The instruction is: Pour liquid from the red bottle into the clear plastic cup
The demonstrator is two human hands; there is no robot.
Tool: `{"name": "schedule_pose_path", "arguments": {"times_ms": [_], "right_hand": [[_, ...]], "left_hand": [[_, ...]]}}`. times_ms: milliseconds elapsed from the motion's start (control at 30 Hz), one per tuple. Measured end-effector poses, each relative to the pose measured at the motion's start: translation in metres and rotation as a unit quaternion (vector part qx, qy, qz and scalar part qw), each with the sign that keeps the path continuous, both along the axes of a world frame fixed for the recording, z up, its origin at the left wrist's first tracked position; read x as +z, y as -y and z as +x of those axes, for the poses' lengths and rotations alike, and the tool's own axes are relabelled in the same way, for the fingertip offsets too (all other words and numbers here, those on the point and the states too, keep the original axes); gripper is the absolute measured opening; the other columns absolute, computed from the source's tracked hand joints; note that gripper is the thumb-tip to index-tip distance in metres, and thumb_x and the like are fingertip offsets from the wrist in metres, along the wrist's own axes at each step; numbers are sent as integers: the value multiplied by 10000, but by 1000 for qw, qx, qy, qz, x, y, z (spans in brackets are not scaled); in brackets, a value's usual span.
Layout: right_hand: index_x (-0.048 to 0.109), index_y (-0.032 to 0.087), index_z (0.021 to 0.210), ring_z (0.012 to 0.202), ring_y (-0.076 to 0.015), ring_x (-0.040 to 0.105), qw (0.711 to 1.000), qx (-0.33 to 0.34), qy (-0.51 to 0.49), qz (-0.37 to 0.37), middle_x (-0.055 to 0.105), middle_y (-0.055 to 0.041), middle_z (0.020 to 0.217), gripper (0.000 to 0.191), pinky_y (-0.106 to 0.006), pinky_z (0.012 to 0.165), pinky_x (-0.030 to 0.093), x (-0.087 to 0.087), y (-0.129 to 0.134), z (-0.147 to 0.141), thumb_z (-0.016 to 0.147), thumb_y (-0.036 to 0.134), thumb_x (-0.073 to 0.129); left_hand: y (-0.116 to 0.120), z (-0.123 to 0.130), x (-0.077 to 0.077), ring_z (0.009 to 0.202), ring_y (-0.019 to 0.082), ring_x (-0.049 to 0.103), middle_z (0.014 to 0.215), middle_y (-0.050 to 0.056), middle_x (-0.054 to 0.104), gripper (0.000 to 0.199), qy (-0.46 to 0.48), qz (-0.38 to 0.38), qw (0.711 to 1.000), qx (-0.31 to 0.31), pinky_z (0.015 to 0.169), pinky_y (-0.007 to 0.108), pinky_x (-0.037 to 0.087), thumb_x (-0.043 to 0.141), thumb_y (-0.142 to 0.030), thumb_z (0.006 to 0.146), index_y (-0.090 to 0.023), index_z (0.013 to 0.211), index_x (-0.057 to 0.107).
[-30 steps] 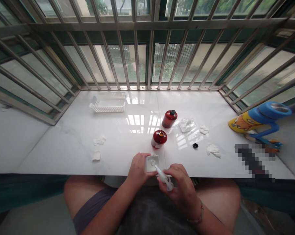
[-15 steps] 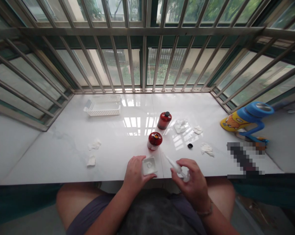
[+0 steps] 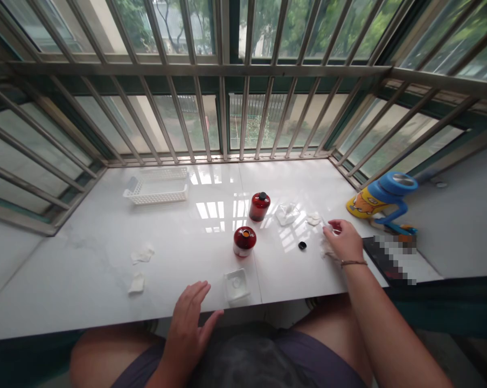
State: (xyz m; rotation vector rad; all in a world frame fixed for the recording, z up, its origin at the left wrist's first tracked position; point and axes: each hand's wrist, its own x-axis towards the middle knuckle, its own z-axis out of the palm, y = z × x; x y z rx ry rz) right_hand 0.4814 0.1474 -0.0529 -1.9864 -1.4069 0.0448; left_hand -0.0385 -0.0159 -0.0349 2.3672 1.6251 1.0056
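My left hand (image 3: 190, 318) is at the table's front edge, its fingers stretched and thumb apart, holding nothing. Just right of it, a small clear square dish (image 3: 237, 286) sits on the table without being touched. My right hand (image 3: 344, 240) reaches out over the right side, its fingers pinched on a slim whitish tube (image 3: 325, 222), mostly hidden by the fingers. Crumpled white tissue (image 3: 327, 250) lies under that hand. An uncapped red bottle (image 3: 244, 242) stands beyond the dish. Behind it is another red bottle (image 3: 259, 207) with a black top.
A small black cap (image 3: 302, 246), crumpled clear plastic (image 3: 287, 214) and another tissue (image 3: 313, 219) lie at right. Farther right are a blue-and-yellow flask (image 3: 383, 195) and a dark flat object (image 3: 381, 258). A white basket (image 3: 158, 199) and two tissue pieces (image 3: 137, 283) are at left.
My left hand has let go of the clear dish and drawn back to the left. My right hand has moved right and forward with the slim tube. The view has shifted.
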Motion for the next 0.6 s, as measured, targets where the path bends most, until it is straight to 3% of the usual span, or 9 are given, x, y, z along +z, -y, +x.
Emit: {"name": "schedule_pose_path", "arguments": {"times_ms": [133,300,433,600], "right_hand": [[706,204,1007,918,-278,694,999,32,23,-38,754,-120,1013,288,-409,835,548,-10,-20,5,795,395,670],[711,189,1006,992,-335,678,997,47,57,-24,759,-165,1022,290,-470,914,533,-5,-19,1,796,385,677],[715,193,1041,1054,-330,693,996,48,73,30,772,-152,1069,259,-470,992,520,14,4,-18,931,400,606],[745,242,1035,947,-248,763,987,109,60,103,802,-51,998,191,-356,874,571,38,54,-77,1011,416,670]], "left_hand": [[7,-4,1,1145,305,768,1204,52,796,337,-9,17,1000,-15,1045,553,646,650,-191,1017,-321,1328,657],[8,-3,5,945,239,797,1020,2,813,295,-15,23,999,-42,1008,481,662,571,-104,1031,-310,1211,682],[5,0,11,920,224,790,974,1,806,250,-16,21,998,-58,994,439,659,577,-111,1038,-280,1191,680],[0,7,16,939,229,781,971,26,801,194,-14,33,998,-57,990,416,644,613,-130,1043,-242,1184,688]]}}
